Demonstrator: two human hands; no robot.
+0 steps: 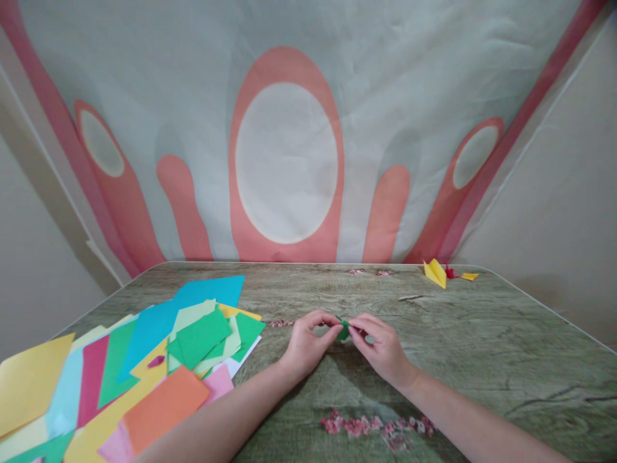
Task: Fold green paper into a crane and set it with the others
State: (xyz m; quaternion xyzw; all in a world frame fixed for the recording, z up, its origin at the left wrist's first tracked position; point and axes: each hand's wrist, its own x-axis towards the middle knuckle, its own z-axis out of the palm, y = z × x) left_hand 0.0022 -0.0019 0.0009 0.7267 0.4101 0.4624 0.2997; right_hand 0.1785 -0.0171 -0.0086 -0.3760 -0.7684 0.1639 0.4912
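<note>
Covering much of the small green folded paper (pixel 343 333), the left hand (pixel 310 339) and right hand (pixel 383 347) pinch it from opposite sides — its full outline cannot be made out. A narrow upper edge slants toward the view's upper left; the long axis is uncertain. Held over the table (pixel 482 360), it shows a dark strip above a brighter flap.
</note>
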